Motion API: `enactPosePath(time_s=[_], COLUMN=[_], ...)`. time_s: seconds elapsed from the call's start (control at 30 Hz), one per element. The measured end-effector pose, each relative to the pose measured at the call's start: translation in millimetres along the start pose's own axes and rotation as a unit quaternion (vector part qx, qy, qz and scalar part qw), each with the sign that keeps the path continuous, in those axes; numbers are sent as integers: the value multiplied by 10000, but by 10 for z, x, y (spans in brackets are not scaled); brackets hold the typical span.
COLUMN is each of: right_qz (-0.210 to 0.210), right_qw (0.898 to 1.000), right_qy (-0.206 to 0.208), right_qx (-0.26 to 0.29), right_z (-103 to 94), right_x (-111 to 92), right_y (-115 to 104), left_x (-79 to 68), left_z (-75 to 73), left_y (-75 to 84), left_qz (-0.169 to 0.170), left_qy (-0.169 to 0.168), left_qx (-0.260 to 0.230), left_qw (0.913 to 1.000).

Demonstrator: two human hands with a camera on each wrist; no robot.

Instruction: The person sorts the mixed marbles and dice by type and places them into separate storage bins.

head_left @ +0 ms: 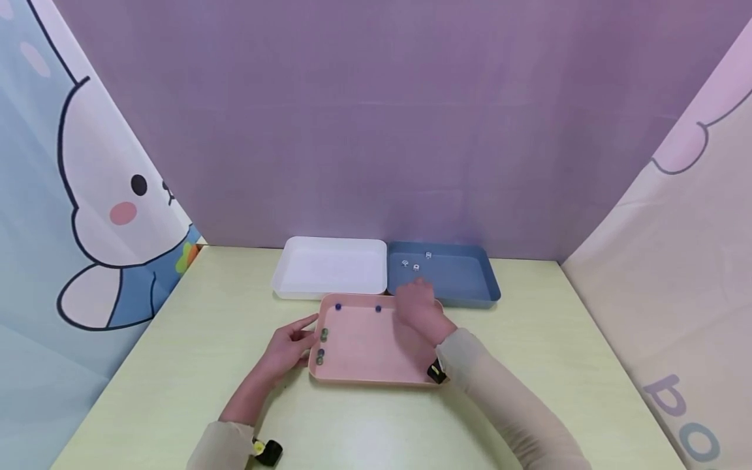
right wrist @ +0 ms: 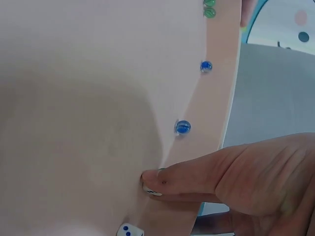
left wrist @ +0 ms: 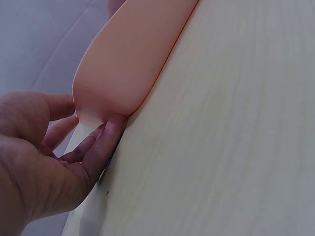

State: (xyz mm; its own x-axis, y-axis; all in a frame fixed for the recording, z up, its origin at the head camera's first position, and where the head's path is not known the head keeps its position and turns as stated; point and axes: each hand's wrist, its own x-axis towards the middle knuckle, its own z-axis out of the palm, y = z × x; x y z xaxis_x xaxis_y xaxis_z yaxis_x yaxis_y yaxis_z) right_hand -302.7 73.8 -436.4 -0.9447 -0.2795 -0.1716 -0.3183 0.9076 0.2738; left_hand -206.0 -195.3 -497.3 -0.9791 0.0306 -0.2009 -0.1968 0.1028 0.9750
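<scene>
In the pink tray [head_left: 364,380], held by the left hand [head_left: 289,348], a die [right wrist: 152,191] is pinched by the right [head_left: 422,312]; blue tray [head_left: 464,277] transfer seems required.

Beige sleeves [head_left: 511,406] are worn with black wrist devices [head_left: 271,453] marked yellow.

Over there the table [head_left: 558,365] is pale yellow-green, faintly grained; on it a white tray [head_left: 329,269] and a blue tray [head_left: 464,274] sit side by side, a pink tray [head_left: 370,349] nearer the person.
</scene>
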Motion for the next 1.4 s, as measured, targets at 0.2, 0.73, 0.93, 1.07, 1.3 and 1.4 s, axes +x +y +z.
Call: enactPosePath(time_s=[0.2, 0.73, 0.93, 1.07, 1.3, 1.4], right_qz=[-215, -573, -999, -1401, -1879, -1790], right_qw=[9994, 9981, 9922, 9773, 9239, 8951], right_qy=[120, 94, 185, 612, 913, 971], right_qx=[-257, -183, 722, 1469, 3207, 3966], right_z=[-38, -218, -300, -308, -248, -202], right_x=[10, -26, -75, -98, -72, -46], right_y=[-49, -109, -74, -18, 111, 157], left_x=[20, 4, -1, -4, 1, 1], left_z=[2, 16, 4, 3, -1, -9], left_y=[8, 45, 31, 23, 22, 25], left_qz=[40, 22, 53, 64, 46, 35], left_qy=[42, 81, -43, -93, -72, -85], left_qx=[29, -17, -80, -28, 9, 36], left_qw=[10000, 10000, 9999, 9999, 10000, 10000])
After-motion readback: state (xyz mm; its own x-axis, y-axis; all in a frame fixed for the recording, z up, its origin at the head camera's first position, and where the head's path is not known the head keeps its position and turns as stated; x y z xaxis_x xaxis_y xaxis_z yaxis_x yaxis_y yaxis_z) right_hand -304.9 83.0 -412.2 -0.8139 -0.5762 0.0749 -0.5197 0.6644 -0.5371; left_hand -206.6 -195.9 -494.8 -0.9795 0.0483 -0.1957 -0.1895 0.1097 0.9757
